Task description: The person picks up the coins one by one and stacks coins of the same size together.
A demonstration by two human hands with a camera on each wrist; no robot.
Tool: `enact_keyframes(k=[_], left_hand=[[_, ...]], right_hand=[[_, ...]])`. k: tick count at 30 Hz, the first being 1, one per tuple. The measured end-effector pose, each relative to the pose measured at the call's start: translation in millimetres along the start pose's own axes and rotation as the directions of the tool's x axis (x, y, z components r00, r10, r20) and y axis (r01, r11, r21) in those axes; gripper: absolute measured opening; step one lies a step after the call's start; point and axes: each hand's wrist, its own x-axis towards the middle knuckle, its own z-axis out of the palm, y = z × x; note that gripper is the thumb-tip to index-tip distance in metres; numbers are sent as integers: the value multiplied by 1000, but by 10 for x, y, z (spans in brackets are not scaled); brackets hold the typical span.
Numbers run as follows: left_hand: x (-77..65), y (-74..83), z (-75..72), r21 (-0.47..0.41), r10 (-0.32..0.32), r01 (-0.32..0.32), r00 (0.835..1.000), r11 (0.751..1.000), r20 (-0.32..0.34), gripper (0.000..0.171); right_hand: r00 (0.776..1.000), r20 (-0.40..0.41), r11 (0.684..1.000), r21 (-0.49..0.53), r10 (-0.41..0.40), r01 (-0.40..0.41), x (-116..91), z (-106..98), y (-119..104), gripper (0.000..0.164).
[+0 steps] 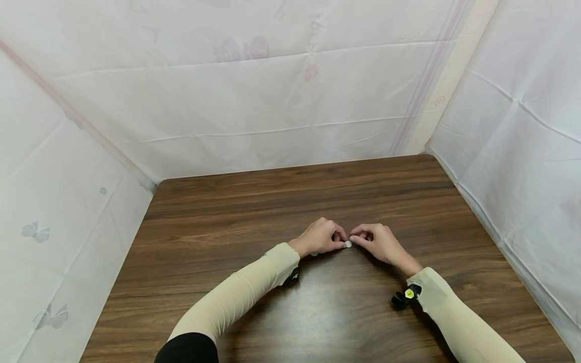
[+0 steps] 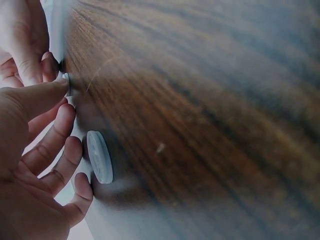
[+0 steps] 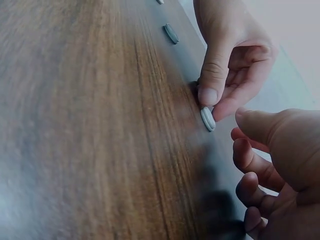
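Observation:
My left hand (image 1: 321, 237) pinches a small round white disc (image 1: 348, 244) between thumb and forefinger. In the right wrist view this disc (image 3: 208, 119) stands out below the left thumb, close to the wooden surface. My right hand (image 1: 376, 241) is just to the right of it, fingers loosely curled, with nothing visible between thumb and forefinger. A second white disc (image 2: 100, 157), with a grooved rim, lies on the table beside the left hand's curled fingers. In the head view that hand mostly covers this disc (image 1: 314, 254).
Both hands are over a brown wood-grain table (image 1: 218, 222). Farther along it, a sliver of another small pale piece (image 3: 160, 1) shows at the top of the right wrist view. White patterned cloth (image 1: 254, 101) hangs behind the table and along both sides.

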Motion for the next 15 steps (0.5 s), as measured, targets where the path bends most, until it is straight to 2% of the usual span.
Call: enact_keyframes(k=[11,15], left_hand=[[-20,-14,-2,-38,26,-27,1000,999,-16,9],[-26,-38,-12,-13,47,-47,998,999,-30,8]], right_hand=[[1000,-18,1000,-26,-1,1,26,-9,-11,10],[1000,-27,1000,-29,4,-4,23,-22,-10,10]])
